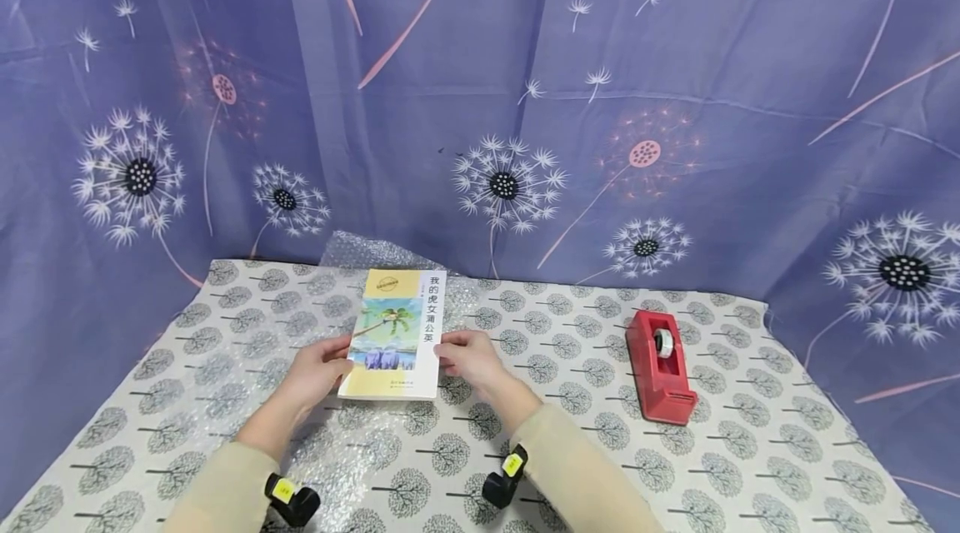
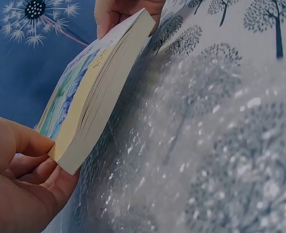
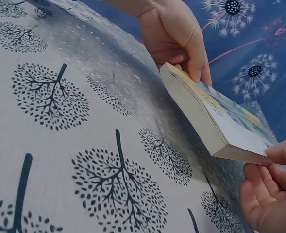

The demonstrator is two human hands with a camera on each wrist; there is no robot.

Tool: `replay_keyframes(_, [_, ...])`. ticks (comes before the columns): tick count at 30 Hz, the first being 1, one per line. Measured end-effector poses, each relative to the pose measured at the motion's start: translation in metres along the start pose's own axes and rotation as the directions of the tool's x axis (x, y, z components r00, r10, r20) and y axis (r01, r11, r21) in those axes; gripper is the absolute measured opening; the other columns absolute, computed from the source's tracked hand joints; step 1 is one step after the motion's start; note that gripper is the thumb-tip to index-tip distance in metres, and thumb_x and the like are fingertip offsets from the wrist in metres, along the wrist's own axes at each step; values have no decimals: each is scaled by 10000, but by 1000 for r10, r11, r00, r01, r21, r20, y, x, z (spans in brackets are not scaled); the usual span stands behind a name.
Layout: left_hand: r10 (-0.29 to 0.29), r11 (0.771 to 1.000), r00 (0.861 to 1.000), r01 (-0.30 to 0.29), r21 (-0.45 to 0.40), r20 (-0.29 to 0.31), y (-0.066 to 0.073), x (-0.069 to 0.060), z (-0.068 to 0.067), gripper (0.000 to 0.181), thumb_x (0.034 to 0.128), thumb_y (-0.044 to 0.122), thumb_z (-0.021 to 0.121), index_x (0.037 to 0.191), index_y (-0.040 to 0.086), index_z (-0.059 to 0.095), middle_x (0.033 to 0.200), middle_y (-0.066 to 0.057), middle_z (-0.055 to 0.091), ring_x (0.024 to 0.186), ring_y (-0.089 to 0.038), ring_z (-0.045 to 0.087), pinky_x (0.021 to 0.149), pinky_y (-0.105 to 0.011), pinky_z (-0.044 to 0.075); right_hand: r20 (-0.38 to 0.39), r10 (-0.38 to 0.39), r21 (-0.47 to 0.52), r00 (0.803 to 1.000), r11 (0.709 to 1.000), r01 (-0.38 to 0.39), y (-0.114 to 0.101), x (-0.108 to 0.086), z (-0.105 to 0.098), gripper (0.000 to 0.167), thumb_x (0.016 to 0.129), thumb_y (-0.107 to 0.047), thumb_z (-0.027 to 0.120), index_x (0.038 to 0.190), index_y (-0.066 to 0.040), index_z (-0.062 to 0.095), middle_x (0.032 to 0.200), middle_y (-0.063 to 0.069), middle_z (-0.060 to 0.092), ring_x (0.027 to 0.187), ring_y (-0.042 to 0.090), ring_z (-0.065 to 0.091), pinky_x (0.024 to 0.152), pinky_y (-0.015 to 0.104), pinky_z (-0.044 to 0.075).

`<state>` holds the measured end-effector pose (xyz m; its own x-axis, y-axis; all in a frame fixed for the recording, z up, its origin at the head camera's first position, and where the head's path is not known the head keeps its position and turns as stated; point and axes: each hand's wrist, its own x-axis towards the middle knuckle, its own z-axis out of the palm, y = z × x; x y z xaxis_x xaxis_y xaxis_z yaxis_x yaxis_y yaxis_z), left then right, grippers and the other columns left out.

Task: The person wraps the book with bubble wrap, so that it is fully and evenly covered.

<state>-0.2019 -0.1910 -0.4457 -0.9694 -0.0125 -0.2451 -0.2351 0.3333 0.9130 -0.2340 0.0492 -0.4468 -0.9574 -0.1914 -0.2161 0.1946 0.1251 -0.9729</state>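
A paperback book [image 1: 393,333] with a palm tree on its yellow and white cover is held between both hands, cover up. My left hand [image 1: 313,373] grips its left edge, thumb on the cover and fingers beneath, as the left wrist view shows. On the opposite edge my right hand [image 1: 474,362] pinches the book the same way. In the right wrist view the book [image 3: 215,116] is raised above the cloth, its page edges showing. Under it spreads a sheet of clear bubble wrap [image 1: 337,454], partly hidden by the book and arms.
To the right a red tape dispenser [image 1: 663,371] with a roll of tape [image 1: 663,342] stands on the tree-patterned tablecloth [image 1: 585,466]. A purple dandelion-print curtain [image 1: 420,100] hangs behind the table. The bubble wrap reaches the table's back edge.
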Motion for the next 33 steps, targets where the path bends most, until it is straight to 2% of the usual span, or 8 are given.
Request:
replay_keyframes(3, [5,1000,1000,-5,17,-15,-1,0,-1,528,888,23,477,1397,-76,375,1318,-281,503,973,-183,611,716,-244,544,4,2,3,1000,1000,-2,0,1,2,362,847,-55,616,1170,104,572,1022,166,643,774,148,640,744,320,585])
replay_keyframes(12, [11,999,1000,-10,37,-27,0,-3,-5,558,846,-5,477,1390,-84,380,1302,-277,513,918,-170,590,637,-222,516,15,3,4,1000,1000,-3,1,4,7,349,832,-40,600,1148,107,578,1002,172,655,743,137,639,709,285,581])
replay_keyframes(16, [16,999,999,-15,34,-35,-3,-2,-7,567,828,-21,478,1381,-100,381,1299,-290,512,928,-183,597,653,-222,523,6,5,-12,1000,1000,-5,1,5,11,356,820,-50,602,1145,96,585,998,165,655,755,144,638,700,280,579])
replay_keyframes(23, [15,995,998,-9,95,-65,-5,-1,-10,543,845,12,481,1370,-98,398,1289,-285,521,1032,-264,586,697,-208,517,8,1,-10,1000,1000,-1,-5,6,16,370,813,-51,590,1154,93,589,994,169,671,756,157,654,711,293,588])
replay_keyframes(30, [26,995,999,-21,101,-46,-5,-3,-17,556,862,26,479,1389,-106,361,1294,-283,496,1015,-249,572,658,-214,516,-6,1,-2,1000,1000,-1,-7,11,23,354,784,-47,606,1110,91,617,934,160,680,688,138,638,698,295,595])
replay_keyframes(33, [29,994,999,-24,109,-44,-6,-3,-20,562,864,30,478,1396,-99,355,1302,-284,491,1050,-275,565,680,-211,512,-6,-1,-2,1000,1000,1,-6,12,27,356,777,-35,607,1110,91,617,934,160,683,685,144,646,701,303,596])
